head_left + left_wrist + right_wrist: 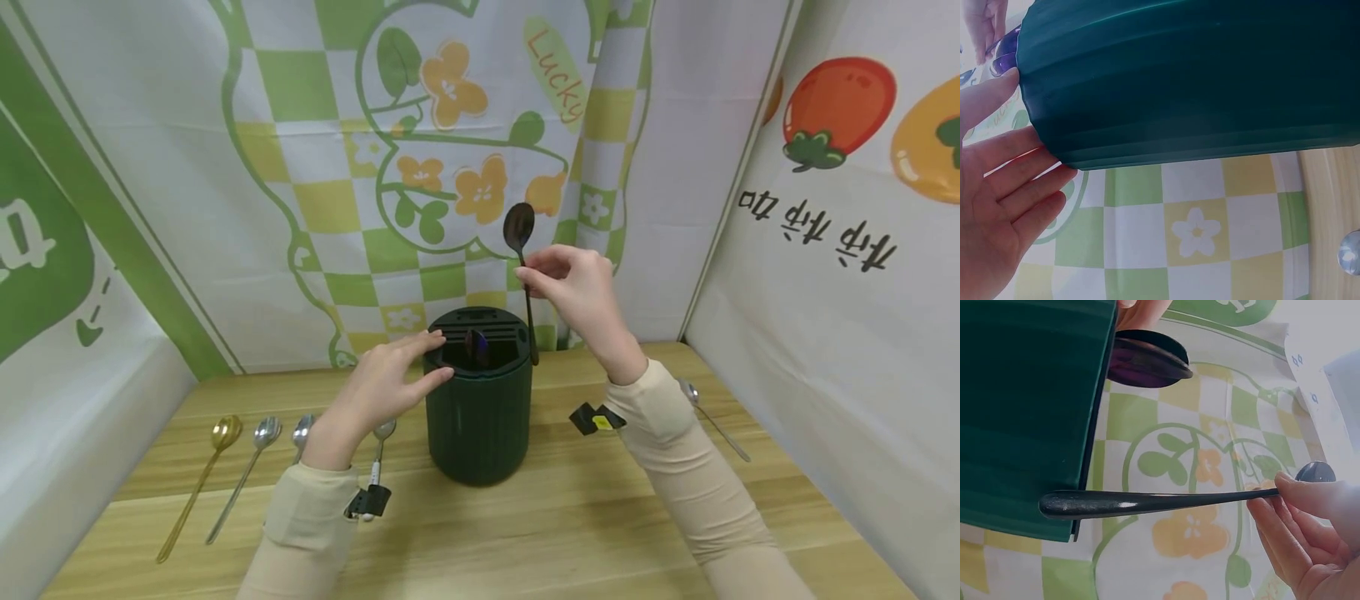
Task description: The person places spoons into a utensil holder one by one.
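Observation:
A ribbed dark green utensil holder [480, 433] with a black top stands upright on the table. My left hand [382, 383] rests its fingertips and thumb at the holder's left rim, the fingers mostly straight in the left wrist view. Between thumb and fingers, my right hand [581, 292] pinches a black spoon [519, 227] by its neck, bowl up. The handle [1147, 503] hangs down beside the holder's right rim, its end below rim level and outside the opening. Inside the holder are dark purple-tinted spoons [1147, 359], bowls up; their handles are hidden.
Left of the holder lie a gold spoon [197, 479], a silver spoon [243, 475], another silver spoon [303, 432] partly behind my left hand, and a white-handled spoon [378, 458]. One silver spoon [716, 422] lies at the right. A patterned cloth [315, 208] hangs behind the table.

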`<state>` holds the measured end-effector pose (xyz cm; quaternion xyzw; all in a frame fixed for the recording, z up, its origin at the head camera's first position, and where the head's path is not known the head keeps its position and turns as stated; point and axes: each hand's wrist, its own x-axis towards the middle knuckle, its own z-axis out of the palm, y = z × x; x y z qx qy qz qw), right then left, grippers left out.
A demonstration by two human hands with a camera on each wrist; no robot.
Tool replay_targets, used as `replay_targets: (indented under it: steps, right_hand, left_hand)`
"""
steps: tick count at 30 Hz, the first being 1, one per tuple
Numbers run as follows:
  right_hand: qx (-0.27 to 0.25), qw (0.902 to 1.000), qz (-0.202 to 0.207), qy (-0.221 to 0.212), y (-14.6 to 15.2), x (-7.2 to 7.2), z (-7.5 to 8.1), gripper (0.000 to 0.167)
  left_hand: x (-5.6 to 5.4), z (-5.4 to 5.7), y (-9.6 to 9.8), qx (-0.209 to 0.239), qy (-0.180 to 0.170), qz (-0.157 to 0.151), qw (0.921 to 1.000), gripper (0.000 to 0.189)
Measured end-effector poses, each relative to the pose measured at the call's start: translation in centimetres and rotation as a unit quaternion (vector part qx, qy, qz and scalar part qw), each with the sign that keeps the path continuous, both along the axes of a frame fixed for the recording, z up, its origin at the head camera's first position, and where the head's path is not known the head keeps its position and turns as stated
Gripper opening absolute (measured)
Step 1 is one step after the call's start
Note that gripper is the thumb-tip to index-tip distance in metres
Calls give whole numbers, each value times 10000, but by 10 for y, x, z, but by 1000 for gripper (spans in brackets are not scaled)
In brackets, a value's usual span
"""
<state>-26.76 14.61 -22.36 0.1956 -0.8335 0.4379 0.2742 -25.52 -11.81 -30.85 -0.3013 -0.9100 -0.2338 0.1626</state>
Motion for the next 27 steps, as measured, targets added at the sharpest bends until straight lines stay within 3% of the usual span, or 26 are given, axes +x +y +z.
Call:
replay_targets:
  steps: [14, 27]
  right_hand:
    - [-222, 9988, 158, 413, -8, 3, 14, 21]
    - [-584, 9963, 305, 543, -13, -2, 9, 21]
  left_hand:
    - [1, 1, 0, -26, -21, 44, 10000, 57]
    - [1, 1, 0, -38, -55, 59, 10000, 57]
